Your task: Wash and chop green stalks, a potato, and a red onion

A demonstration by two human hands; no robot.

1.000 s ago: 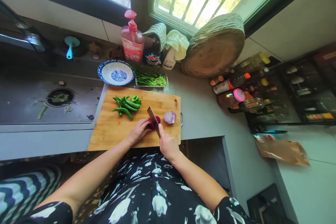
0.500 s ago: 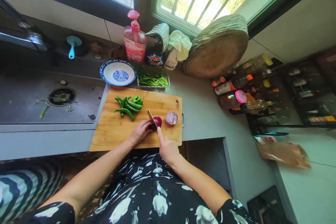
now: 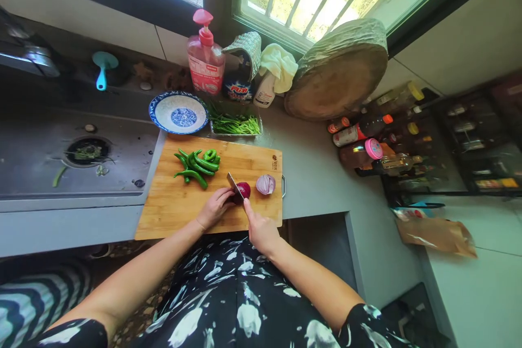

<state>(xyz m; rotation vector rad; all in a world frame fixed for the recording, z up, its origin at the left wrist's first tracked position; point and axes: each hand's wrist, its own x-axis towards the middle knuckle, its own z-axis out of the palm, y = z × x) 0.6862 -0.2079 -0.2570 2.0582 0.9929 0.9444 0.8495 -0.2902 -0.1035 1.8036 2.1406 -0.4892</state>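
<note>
A red onion half [image 3: 243, 190] lies on the wooden cutting board [image 3: 175, 212], dark purple skin side up. My left hand [image 3: 215, 207] grips its left side with bent fingers. In my right hand [image 3: 261, 231] is a kitchen knife [image 3: 235, 184], its handle hidden in my fist and its blade slanting across the onion. Whether the edge has gone into the flesh I cannot tell. To the right sits another onion half [image 3: 266, 185], showing pale layered rings. Several green chili peppers [image 3: 198, 166] are heaped at the board's upper left.
Behind the board stand a blue-and-white plate [image 3: 178, 113] and a tray of chopped greens [image 3: 236, 125]. A pink pump bottle [image 3: 206, 60] and a round wooden block [image 3: 336, 79] line the window side. The sink [image 3: 36, 174] is left, bottles [image 3: 361, 152] right.
The view has shifted slightly, so the board and counter items sit a little further left. Both hands keep nearly the same place at the onion, and the knife still lies across it.
</note>
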